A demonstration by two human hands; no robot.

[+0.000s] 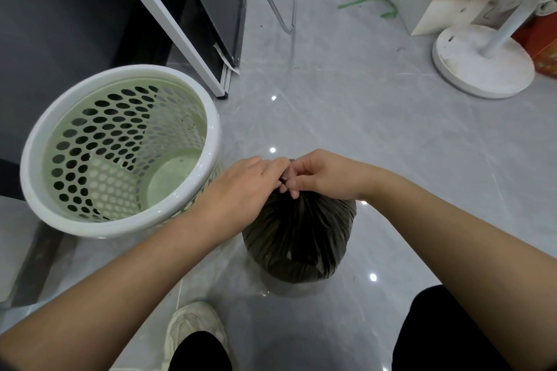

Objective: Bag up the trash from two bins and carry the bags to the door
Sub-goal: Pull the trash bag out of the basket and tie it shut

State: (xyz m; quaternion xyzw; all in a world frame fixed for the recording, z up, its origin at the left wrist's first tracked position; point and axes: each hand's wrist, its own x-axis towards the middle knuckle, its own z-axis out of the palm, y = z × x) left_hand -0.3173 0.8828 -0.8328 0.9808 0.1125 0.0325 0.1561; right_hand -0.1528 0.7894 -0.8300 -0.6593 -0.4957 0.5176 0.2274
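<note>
Dark, thin plastic forms the filled trash bag (297, 238), which stands on the glossy grey tiled floor (376, 135) near its lower middle, just beside the pale green perforated round plastic bin (120, 150). The bag's gathered neck is pinched from both sides: the left hand (244, 184) and the right hand (324, 175) are curled around it, fingertips meeting. A white round fan base (482, 63) is seen toward the floor's far right edge.
</note>
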